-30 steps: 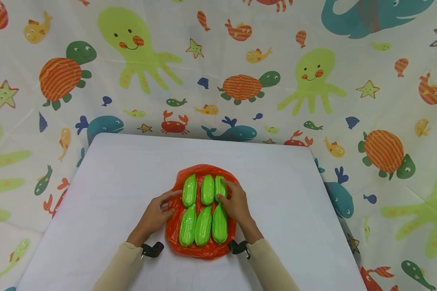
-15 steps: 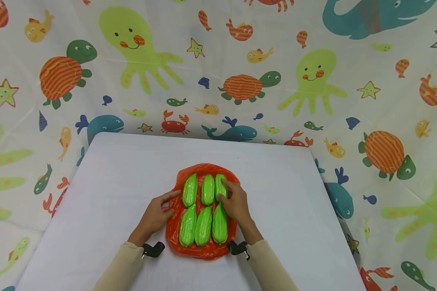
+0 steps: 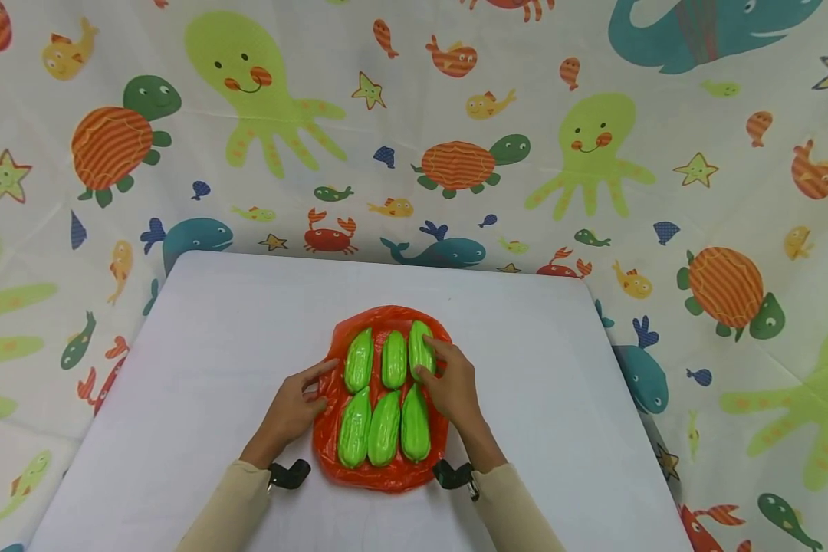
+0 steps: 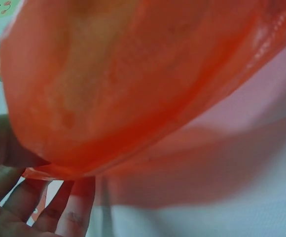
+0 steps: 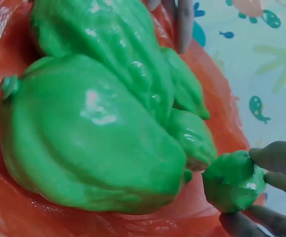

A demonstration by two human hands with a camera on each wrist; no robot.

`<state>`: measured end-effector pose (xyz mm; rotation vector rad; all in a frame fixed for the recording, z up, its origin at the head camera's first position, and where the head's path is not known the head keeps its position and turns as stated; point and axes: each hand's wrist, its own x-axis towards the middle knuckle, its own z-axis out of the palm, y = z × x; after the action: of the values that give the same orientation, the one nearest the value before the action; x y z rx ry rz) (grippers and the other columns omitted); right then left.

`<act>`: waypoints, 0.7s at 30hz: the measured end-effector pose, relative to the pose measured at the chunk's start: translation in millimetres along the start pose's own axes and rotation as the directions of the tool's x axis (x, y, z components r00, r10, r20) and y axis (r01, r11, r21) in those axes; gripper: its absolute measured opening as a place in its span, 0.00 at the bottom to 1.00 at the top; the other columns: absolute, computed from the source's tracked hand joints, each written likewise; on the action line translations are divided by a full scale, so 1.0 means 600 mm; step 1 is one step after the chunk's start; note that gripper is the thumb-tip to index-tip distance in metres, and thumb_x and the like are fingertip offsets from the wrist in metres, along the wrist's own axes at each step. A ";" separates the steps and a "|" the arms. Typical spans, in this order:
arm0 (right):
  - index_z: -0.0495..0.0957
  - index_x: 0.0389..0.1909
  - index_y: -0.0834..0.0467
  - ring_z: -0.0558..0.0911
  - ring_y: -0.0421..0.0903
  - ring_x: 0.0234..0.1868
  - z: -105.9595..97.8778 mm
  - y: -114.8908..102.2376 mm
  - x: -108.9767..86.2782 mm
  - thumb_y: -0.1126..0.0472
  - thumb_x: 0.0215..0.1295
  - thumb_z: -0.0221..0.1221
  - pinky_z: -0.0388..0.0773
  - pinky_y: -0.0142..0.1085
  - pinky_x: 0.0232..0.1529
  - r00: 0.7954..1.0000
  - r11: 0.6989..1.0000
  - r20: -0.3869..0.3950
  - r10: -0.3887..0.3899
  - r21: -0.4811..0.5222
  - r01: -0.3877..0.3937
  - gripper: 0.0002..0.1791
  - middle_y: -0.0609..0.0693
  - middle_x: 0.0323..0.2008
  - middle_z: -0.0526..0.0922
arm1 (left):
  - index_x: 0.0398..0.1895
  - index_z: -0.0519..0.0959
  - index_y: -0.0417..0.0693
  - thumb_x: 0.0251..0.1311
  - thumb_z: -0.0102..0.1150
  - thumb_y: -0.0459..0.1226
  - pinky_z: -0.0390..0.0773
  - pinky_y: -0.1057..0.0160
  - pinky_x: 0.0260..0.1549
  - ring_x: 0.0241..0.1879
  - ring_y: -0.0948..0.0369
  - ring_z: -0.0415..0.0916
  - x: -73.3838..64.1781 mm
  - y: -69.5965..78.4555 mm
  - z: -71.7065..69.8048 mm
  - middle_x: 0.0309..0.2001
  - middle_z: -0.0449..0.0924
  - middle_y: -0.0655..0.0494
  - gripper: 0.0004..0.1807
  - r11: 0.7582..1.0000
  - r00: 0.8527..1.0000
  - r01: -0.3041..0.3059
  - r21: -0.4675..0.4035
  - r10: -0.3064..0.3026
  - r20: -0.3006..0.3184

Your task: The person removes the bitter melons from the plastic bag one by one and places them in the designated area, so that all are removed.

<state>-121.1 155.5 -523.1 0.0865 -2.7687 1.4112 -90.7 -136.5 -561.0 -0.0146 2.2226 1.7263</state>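
Observation:
Several glossy green ridged gourds (image 3: 384, 429) lie in two rows on a round tray of wrinkled red plastic (image 3: 366, 479). My right hand (image 3: 453, 383) pinches the back-right gourd (image 3: 421, 346) between thumb and fingers. The right wrist view shows this gourd (image 5: 233, 181) end-on in the fingertips, beside the larger-looking near gourds (image 5: 93, 138). At the tray's left side, my left hand (image 3: 295, 406) holds the rim. In the left wrist view, the thumb is against the translucent red plastic (image 4: 108, 89) and the other fingers lie below its edge.
A white-covered table (image 3: 566, 429) bears the tray, with white surface on both sides. Behind it hangs a white curtain (image 3: 414, 100) printed with sea animals. A dark wrist camera (image 3: 290, 474) sits on each wrist.
The right hand has shifted the back-right gourd slightly away and to the right, widening the gap to the middle gourd. The left hand stays at the tray's rim.

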 end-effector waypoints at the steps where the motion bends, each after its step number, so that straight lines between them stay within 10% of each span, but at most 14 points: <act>1: 0.77 0.73 0.51 0.84 0.58 0.64 -0.002 -0.002 -0.001 0.64 0.67 0.71 0.87 0.51 0.59 1.000 1.000 -0.001 0.006 0.008 -0.006 0.33 0.58 0.64 0.80 | 0.80 0.69 0.52 0.67 0.55 0.26 0.88 0.61 0.55 0.69 0.43 0.76 0.000 0.000 0.000 0.81 0.61 0.39 0.37 1.000 1.000 0.000 -0.008 0.000 0.003; 21: 0.77 0.73 0.45 0.84 0.58 0.64 -0.050 -0.004 -0.012 0.67 0.66 0.71 0.87 0.53 0.59 0.997 0.995 -0.078 0.016 0.101 -0.008 0.35 0.56 0.67 0.79 | 0.82 0.66 0.51 0.69 0.54 0.26 0.88 0.61 0.55 0.70 0.40 0.76 0.003 -0.007 0.001 0.82 0.60 0.39 0.37 1.000 1.000 -0.013 -0.019 0.013 0.001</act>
<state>-113.7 178.8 -503.8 0.0160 -2.6392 1.5226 -91.4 -136.5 -565.8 -0.0041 2.2108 1.7532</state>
